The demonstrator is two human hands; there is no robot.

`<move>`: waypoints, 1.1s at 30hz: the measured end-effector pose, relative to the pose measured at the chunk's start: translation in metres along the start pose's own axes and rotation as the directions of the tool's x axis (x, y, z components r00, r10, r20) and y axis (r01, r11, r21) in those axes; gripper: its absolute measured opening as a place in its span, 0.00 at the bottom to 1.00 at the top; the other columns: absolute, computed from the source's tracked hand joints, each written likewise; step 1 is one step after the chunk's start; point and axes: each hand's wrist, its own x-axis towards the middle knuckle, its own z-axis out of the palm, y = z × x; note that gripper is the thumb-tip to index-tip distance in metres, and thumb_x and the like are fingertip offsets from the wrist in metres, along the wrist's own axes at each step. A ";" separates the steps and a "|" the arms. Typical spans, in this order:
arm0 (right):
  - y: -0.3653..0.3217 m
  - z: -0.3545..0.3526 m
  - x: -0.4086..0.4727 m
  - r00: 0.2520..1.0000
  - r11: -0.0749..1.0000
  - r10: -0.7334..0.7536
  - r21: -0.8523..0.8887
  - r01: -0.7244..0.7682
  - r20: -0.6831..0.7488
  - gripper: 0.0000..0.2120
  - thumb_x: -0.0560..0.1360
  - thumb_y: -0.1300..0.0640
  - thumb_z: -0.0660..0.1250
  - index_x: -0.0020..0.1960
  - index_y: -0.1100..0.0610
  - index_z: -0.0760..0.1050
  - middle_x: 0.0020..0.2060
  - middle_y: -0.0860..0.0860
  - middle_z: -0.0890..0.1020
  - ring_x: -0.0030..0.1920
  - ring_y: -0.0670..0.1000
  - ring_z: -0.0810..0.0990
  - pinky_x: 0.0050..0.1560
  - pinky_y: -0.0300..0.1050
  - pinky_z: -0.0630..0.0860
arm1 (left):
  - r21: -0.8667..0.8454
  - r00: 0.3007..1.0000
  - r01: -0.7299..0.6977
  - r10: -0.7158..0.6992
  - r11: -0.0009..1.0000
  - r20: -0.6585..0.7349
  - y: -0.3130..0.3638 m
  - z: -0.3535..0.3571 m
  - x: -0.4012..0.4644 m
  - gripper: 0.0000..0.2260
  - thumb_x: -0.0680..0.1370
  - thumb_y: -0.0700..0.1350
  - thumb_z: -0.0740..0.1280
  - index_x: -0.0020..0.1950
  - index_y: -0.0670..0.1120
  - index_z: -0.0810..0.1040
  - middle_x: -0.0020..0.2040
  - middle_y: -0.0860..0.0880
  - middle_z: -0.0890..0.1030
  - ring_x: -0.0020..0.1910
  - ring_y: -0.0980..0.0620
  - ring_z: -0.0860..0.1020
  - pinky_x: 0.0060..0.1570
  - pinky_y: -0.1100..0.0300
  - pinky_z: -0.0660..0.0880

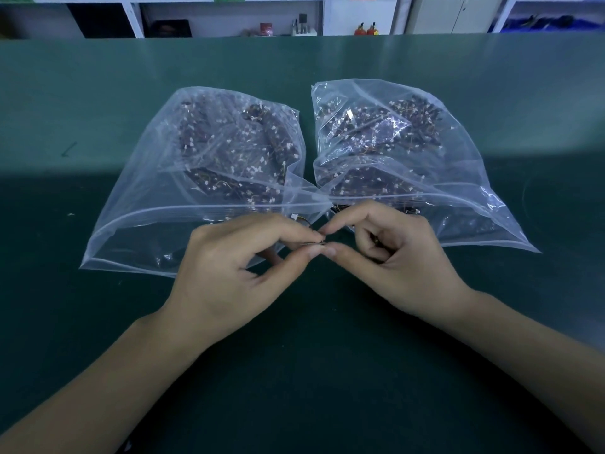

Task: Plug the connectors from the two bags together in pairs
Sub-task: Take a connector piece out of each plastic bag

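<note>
On the green table (98,322) lie two clear bags side by side, their near corners touching. Both are full of small connectors with thin wires. Right in front of them, my left hand (229,273) and my right hand (393,257) meet fingertip to fingertip, each pinching one tiny connector (322,243) between thumb and first finger. No writing shows on the left bag (137,204) or the right bag (465,178). A red sign far back is too blurry to read.
</note>
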 end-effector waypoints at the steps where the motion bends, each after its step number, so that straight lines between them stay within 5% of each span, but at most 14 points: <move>1: 0.001 0.000 0.000 0.999 1.000 -0.022 -0.017 0.021 -0.031 0.07 0.80 0.56 0.74 0.56 0.56 0.83 0.27 0.46 0.61 0.29 0.46 0.61 0.36 0.37 0.63 | -0.008 1.000 -0.001 0.001 1.000 -0.011 0.001 0.000 0.001 0.03 0.79 0.39 0.77 0.52 0.41 0.88 0.47 0.50 0.88 0.46 0.56 0.86 0.43 0.63 0.82; 5: 0.003 0.000 0.002 0.990 0.991 -0.109 -0.090 0.101 -0.092 0.04 0.80 0.56 0.74 0.54 0.55 0.86 0.28 0.42 0.60 0.28 0.44 0.61 0.36 0.34 0.62 | -0.039 1.000 0.012 -0.012 0.999 0.001 0.001 -0.001 0.001 0.03 0.80 0.39 0.77 0.53 0.42 0.88 0.48 0.50 0.87 0.43 0.53 0.85 0.40 0.62 0.80; 10: 0.003 0.002 0.003 0.977 0.970 -0.200 -0.154 0.188 -0.069 0.04 0.78 0.58 0.78 0.52 0.56 0.86 0.26 0.50 0.63 0.28 0.47 0.62 0.36 0.34 0.62 | -0.060 1.000 0.024 -0.025 0.998 -0.009 0.001 -0.002 0.001 0.03 0.80 0.39 0.77 0.52 0.41 0.88 0.48 0.50 0.86 0.44 0.54 0.85 0.41 0.64 0.80; 15: 0.005 0.001 0.002 0.978 0.972 -0.188 -0.155 0.174 -0.085 0.03 0.78 0.58 0.76 0.51 0.56 0.86 0.26 0.48 0.63 0.28 0.46 0.62 0.36 0.33 0.62 | -0.060 1.000 0.025 -0.025 0.998 0.002 0.001 0.000 0.000 0.04 0.78 0.37 0.77 0.53 0.39 0.88 0.52 0.51 0.87 0.52 0.57 0.87 0.45 0.65 0.82; 22: 0.003 0.002 0.002 0.979 0.968 -0.190 -0.178 0.175 -0.073 0.02 0.78 0.59 0.76 0.50 0.57 0.86 0.26 0.50 0.62 0.28 0.47 0.62 0.36 0.34 0.62 | -0.069 0.999 0.032 -0.032 0.997 0.002 -0.002 0.000 0.000 0.05 0.80 0.42 0.78 0.55 0.44 0.88 0.48 0.49 0.85 0.42 0.51 0.83 0.37 0.62 0.77; 33: 0.008 -0.003 0.003 0.982 0.959 -0.177 -0.237 0.157 -0.068 0.03 0.78 0.60 0.77 0.50 0.59 0.86 0.26 0.49 0.64 0.28 0.46 0.64 0.36 0.34 0.63 | -0.046 0.995 0.088 -0.086 0.995 0.045 -0.005 0.000 -0.001 0.02 0.80 0.41 0.77 0.50 0.44 0.86 0.48 0.53 0.82 0.43 0.49 0.82 0.33 0.57 0.76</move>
